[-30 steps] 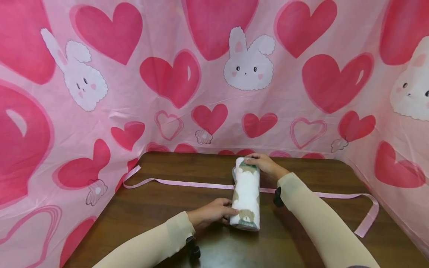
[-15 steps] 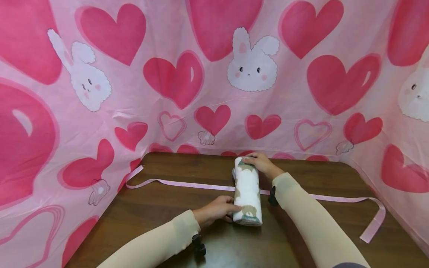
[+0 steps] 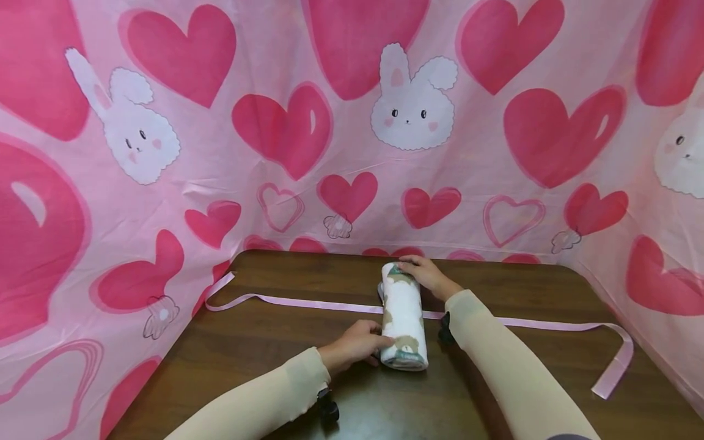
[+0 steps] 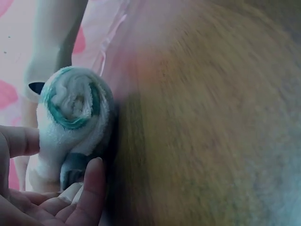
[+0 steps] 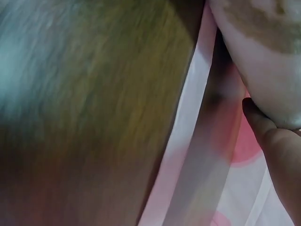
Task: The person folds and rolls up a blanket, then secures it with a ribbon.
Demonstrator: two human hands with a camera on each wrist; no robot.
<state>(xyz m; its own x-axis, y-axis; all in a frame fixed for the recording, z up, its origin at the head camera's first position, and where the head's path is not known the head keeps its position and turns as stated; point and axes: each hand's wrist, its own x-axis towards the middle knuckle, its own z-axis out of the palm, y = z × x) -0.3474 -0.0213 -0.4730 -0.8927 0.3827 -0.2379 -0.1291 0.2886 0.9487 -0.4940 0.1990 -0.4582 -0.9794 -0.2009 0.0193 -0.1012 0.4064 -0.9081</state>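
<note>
A rolled white towel (image 3: 403,315) with brown bear prints and green trim lies lengthwise across a pink ribbon (image 3: 324,304) on the table. My left hand (image 3: 354,345) holds the near end from the left, thumb on top. Its fingers reach low beside the roll in the left wrist view, where the spiral end of the towel (image 4: 75,106) faces the camera. At the far end my right hand (image 3: 428,275) grips the roll from the right. The right wrist view shows only part of the right hand (image 5: 277,150) against the towel. The ribbon's middle is hidden under the roll.
The dark brown wooden table (image 3: 286,391) carries the ribbon's two loose tails, curling near its left and right edges. A pink curtain (image 3: 352,153) with hearts and rabbits stands around the back and sides.
The roll's near end has shifted slightly away from me and turned a little, with both hands staying on it. The head view has moved a little; the ribbon lies much the same.
</note>
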